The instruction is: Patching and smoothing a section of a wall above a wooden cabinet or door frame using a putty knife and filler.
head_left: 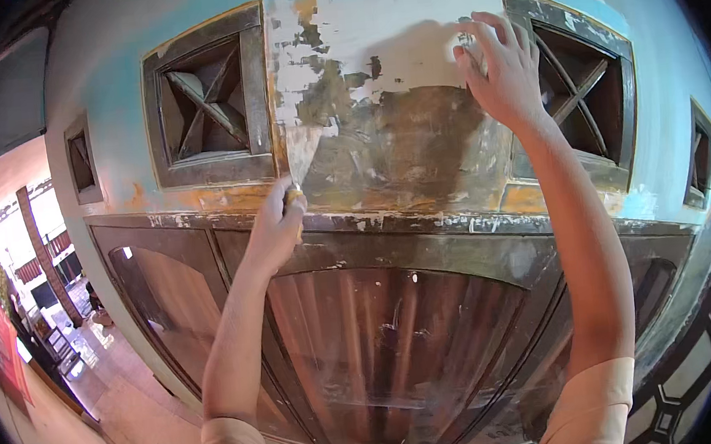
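Note:
In the head view, my left hand (283,227) is closed around the yellow handle of a putty knife (304,155), its wide pale blade lying at the wall just right of the left vent frame. My right hand (503,69) is raised beside the right vent frame, fingers bent and apart, at the wall; whether anything small is under the fingertips is unclear. Between the hands is a wall patch (390,134) of white flaky coating over mottled brown, with orange streaks along its lower edge. A shadow falls left of my right hand.
Square vents with crossed bars (206,108) are set in the light blue wall. Below is a dark wooden door panel (400,345) with glass and curtains. At left an opening (42,266) shows furniture and a partly hidden person (96,304) low on the tiled floor. Dark grillework (689,362) stands lower right.

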`<state>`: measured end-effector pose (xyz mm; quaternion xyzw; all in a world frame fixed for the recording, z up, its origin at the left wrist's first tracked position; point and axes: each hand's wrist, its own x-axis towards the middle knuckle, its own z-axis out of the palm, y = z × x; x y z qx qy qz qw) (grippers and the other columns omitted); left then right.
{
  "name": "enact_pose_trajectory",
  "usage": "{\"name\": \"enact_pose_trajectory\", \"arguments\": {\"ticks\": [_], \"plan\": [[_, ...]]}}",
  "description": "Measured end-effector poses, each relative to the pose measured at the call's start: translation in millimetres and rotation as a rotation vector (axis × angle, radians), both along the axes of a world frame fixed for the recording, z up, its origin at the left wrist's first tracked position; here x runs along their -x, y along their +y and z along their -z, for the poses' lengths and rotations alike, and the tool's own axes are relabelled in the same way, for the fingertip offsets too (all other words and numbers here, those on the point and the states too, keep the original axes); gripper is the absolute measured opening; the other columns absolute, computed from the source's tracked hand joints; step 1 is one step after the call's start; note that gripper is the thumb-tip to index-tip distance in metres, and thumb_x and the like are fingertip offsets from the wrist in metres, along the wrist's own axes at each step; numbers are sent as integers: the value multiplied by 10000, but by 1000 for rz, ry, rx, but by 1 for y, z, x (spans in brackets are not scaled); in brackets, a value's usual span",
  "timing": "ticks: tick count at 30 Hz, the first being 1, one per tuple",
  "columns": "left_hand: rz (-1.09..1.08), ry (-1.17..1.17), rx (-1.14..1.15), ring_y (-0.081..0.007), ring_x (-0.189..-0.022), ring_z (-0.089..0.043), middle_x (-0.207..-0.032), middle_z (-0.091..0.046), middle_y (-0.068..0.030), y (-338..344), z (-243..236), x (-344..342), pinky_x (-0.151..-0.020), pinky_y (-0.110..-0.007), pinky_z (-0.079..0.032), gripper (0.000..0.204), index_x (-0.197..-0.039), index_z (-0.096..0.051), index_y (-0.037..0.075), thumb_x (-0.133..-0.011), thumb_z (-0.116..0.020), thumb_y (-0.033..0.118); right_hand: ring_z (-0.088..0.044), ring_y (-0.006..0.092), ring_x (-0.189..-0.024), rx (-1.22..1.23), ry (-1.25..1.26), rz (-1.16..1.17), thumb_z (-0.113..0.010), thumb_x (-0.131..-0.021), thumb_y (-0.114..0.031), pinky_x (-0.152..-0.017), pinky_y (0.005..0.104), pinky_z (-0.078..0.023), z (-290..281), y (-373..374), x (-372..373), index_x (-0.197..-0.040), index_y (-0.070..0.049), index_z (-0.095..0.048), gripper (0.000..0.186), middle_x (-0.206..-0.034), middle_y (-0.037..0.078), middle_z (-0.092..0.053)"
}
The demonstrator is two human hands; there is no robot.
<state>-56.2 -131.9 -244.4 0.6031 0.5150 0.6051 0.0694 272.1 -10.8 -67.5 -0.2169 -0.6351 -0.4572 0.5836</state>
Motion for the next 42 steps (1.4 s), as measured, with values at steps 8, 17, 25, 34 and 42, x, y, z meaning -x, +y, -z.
{"name": "enact_pose_trajectory", "arguments": {"ticks": [8, 17, 25, 34, 42], "plan": [[132, -119, 278, -69, -463, -453, -614, -521, -16, -13, 45, 15, -408, -247, -323, 411, -1084, -595, 25, -1093, -468, 415, -450, 316, -1382, -67, 114, 51, -612, -969, -398, -1155, 546, -300, -13, 34, 1, -1349, -262, -596, 404, -1437, 40, -539], [74, -134, 200, -99, -468, -430, -626, -547, -53, -6, 29, -7, -464, -277, -361, 434, -1008, -572, 53, -1100, -388, 436, -456, 310, -1401, -125, 121, 24, -570, -997, -461, -1171, 540, -288, -15, 53, -9, -1348, -279, -601, 397, -1452, 23, -541], [555, -328, 183, -77, -429, -371, -643, -546, -54, 1, 41, -26, -415, -216, -311, 424, -1229, -557, 42, -1105, -418, 422, -467, 290, -1393, -146, 104, -12, -569, -1006, -489, -1172, 526, -286, -12, 58, -9, -1313, -277, -634, 378, -1438, 18, -554], [426, -324, 107, -83, -439, -384, -573, -484, -25, 8, 34, -43, -390, -239, -278, 366, -1160, -548, 88, -1092, -419, 423, -478, 288, -1394, -117, 87, -103, -572, -1005, -517, -1152, 512, -311, -17, 62, -16, -1269, -275, -670, 371, -1447, 12, -570], [384, -430, 118, -78, -455, -366, -564, -461, 2, 13, 53, -53, -406, -244, -263, 324, -1151, -570, 98, -1081, -423, 379, -583, 299, -1278, -213, 92, -50, -618, -1003, -390, -1087, 435, -419, -15, 52, -6, -1187, -153, -713, 315, -1352, 65, -643]]}}
